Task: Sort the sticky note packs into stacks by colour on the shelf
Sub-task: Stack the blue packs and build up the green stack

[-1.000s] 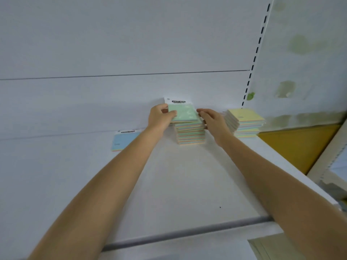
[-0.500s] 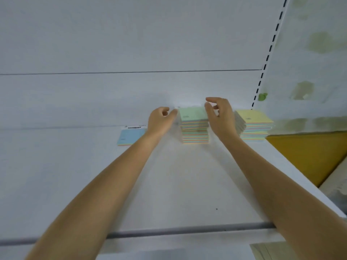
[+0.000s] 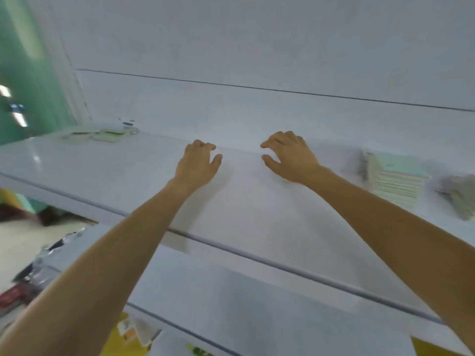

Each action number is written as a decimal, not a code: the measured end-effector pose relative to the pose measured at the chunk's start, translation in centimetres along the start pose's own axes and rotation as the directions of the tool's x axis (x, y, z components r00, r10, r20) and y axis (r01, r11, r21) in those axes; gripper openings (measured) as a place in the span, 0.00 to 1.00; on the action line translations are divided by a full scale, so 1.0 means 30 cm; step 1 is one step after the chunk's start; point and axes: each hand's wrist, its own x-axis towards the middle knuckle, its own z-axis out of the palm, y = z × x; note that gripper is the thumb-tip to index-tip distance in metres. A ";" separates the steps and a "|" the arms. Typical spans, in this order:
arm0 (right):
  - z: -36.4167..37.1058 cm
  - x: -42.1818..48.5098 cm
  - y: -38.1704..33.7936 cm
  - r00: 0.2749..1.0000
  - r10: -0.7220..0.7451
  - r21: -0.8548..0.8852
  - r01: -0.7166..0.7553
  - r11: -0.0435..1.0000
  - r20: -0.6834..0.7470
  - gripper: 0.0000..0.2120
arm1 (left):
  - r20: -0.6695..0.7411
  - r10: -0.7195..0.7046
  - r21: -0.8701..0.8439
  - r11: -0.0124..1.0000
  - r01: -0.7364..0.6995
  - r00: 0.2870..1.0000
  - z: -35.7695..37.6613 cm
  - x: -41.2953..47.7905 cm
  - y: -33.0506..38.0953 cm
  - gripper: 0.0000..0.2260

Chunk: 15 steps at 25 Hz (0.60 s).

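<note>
Left hand (image 3: 198, 163), right hand (image 3: 290, 158): loosely curled, I hold nothing, over shelf (image 3: 257, 214) | sticky note stack (image 3: 395, 181), right: pale-green top, multicolour striped edges, blurred.

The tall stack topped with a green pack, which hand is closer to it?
Right. The right hand is left of the stack, apart from it; the left hand is even further left.
</note>
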 end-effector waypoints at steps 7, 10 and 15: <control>0.204 0.334 -0.573 0.986 -0.093 0.103 0.078 0.992 0.142 0.20 | -0.095 -0.164 0.166 0.970 0.179 0.982 -0.408 -0.027 -0.643 0.20; 0.284 0.426 -0.740 0.973 -0.124 0.116 0.103 0.988 0.193 0.20 | -0.070 -0.224 0.206 0.950 0.233 0.972 -0.492 -0.043 -0.835 0.20; 0.417 0.604 -0.921 0.966 -0.121 0.175 0.081 0.981 0.230 0.20 | -0.054 -0.255 0.228 0.938 0.260 0.966 -0.543 0.012 -1.064 0.19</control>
